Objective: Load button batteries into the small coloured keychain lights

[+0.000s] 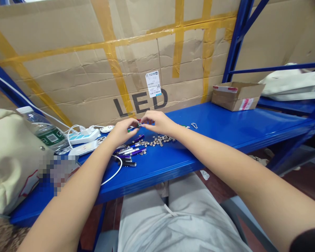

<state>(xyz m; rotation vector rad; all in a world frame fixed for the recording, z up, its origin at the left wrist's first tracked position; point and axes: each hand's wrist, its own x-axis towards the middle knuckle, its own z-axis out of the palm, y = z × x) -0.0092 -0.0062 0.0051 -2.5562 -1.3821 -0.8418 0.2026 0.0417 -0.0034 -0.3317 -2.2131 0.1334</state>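
My left hand (123, 132) pinches a small green tube (130, 129) with a shiny end, a little above the blue bench. The fingertips of my right hand (159, 122) are closed together at that shiny end; what they hold is too small to make out. Below the hands lies a loose pile of slim metal tubes (126, 151) in purple, silver, blue and black. Beside it many small silver button cells (159, 140) are scattered. A metal carabiner clip (194, 125) lies to the right of my right hand, near a green item partly hidden behind the wrist.
A power strip (84, 135) with plugs and white cables lies at left, by a water bottle (51, 134) and a cream bag (14, 157). An open cardboard box (236, 96) stands at back right. A large taped carton (89, 77) walls the back of the blue bench (215, 129).
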